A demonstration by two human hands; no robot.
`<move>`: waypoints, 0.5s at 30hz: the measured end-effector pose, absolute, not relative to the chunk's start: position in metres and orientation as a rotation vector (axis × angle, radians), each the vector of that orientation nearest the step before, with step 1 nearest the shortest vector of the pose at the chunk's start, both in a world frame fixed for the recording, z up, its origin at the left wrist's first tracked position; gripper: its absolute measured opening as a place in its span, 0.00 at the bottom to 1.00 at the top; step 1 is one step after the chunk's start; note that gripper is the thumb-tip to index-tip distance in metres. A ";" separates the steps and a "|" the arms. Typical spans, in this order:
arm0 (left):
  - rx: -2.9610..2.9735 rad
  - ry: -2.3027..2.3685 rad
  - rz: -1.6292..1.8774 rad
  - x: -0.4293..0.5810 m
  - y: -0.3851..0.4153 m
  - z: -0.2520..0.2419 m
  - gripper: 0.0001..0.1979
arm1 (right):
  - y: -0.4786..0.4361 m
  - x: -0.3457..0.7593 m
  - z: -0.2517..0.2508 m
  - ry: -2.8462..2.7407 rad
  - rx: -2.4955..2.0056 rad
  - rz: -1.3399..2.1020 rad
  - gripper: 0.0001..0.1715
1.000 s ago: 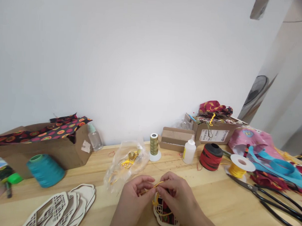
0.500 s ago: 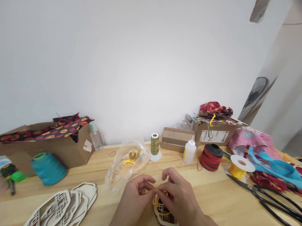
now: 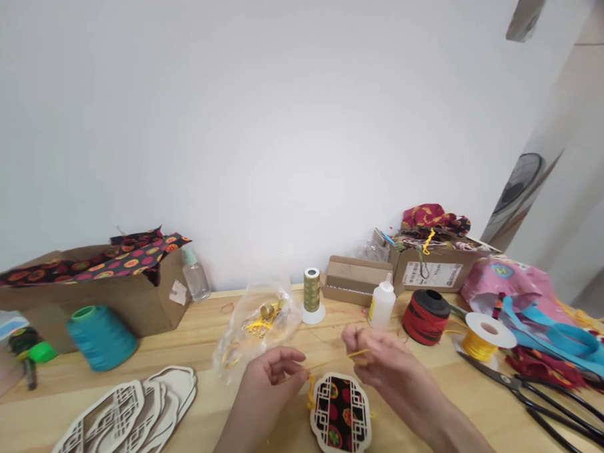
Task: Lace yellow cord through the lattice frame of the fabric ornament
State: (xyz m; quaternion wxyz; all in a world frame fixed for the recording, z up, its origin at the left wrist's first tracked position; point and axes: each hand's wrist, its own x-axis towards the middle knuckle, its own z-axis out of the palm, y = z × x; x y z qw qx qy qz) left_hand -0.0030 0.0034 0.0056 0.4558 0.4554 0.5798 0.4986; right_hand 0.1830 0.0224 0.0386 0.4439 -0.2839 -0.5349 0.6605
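A small scalloped wooden frame ornament with dark patterned fabric behind its lattice lies on the table between my hands. Yellow cord is attached at its upper left. My left hand pinches this cord beside the ornament's left edge. Over to the upper right, my right hand is closed on a yellow strand, which runs across above the ornament toward my left fingers. The right fingertips are partly hidden and a little blurred.
Stacked wooden lattice frames lie at left, near a teal thread cone. Behind my hands are a plastic bag, a gold thread spool and a glue bottle. Large black scissors lie right, beside a yellow cord spool.
My hands were together over the ornament; my right hand has since moved right and up, drawing the yellow strand out. The ornament is now largely uncovered.
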 end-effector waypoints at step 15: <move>1.109 1.430 1.253 -0.003 0.003 0.006 0.12 | 0.021 0.146 -0.006 -1.837 -1.045 0.997 0.17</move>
